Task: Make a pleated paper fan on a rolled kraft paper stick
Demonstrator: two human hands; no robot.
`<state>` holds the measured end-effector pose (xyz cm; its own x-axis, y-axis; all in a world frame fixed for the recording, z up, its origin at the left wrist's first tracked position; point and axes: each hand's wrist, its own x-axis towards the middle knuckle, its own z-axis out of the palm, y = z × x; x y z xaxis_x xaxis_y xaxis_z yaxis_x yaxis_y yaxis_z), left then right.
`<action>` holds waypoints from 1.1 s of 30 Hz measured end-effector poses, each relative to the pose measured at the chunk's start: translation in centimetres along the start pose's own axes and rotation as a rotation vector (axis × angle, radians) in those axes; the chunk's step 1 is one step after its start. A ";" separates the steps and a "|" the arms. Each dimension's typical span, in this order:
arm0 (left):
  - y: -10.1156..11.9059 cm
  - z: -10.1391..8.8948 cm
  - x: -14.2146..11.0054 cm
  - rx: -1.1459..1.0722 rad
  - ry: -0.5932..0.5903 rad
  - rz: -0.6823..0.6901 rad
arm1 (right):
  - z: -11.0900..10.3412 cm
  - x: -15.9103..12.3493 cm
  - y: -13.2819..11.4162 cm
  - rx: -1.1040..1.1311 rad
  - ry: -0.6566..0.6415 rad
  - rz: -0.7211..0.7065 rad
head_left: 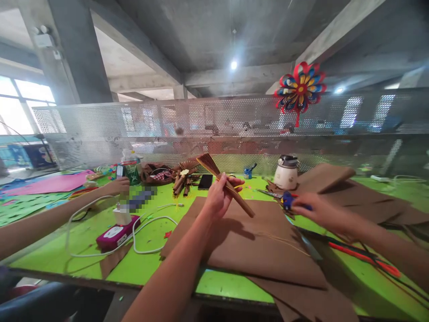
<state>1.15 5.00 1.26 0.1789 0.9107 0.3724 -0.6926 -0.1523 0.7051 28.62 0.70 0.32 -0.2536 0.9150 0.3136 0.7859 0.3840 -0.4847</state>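
My left hand (219,197) is closed around a pleated strip of brown paper (239,199), held at a slant above the table. Its upper end spreads a little like a fan and shows a yellowish edge. Over to the right, my right hand (317,209) has its fingers at the blue handles of a pair of scissors (287,201), whose blades point left. Slight blur softens that hand, but the fingers look closed on the handle. Below my left hand, large brown paper sheets (248,250) lie stacked, with a thin cord (284,241) across them.
At left, another person's hand (119,185) reaches in beside a purple power strip (117,235) and white cable (154,219). Farther back are folded brown paper pieces (184,179), a black phone (205,181) and a cream jug (286,173). Orange-handled scissors (365,257) lie right.
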 end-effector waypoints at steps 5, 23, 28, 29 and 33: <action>-0.1 0.7 -0.5 0.059 -0.086 0.008 | 2.8 4.6 -7.0 0.455 0.087 -0.142; -0.3 0.1 0.6 0.008 0.147 -0.044 | 10.8 2.7 -8.6 0.702 -0.184 0.035; -1.7 0.1 0.7 0.058 0.295 -0.097 | 11.4 3.1 -8.2 0.473 0.048 -0.059; -1.9 0.0 0.7 0.076 0.293 -0.103 | 11.5 3.1 -7.8 0.442 0.066 -0.064; -2.8 -0.2 0.5 0.144 0.257 -0.112 | 11.5 3.1 -6.5 0.404 0.087 -0.025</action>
<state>3.07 5.97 -0.63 0.0530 0.9894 0.1353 -0.5690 -0.0815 0.8183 16.24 2.51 -4.95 -0.2081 0.8976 0.3887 0.4913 0.4396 -0.7520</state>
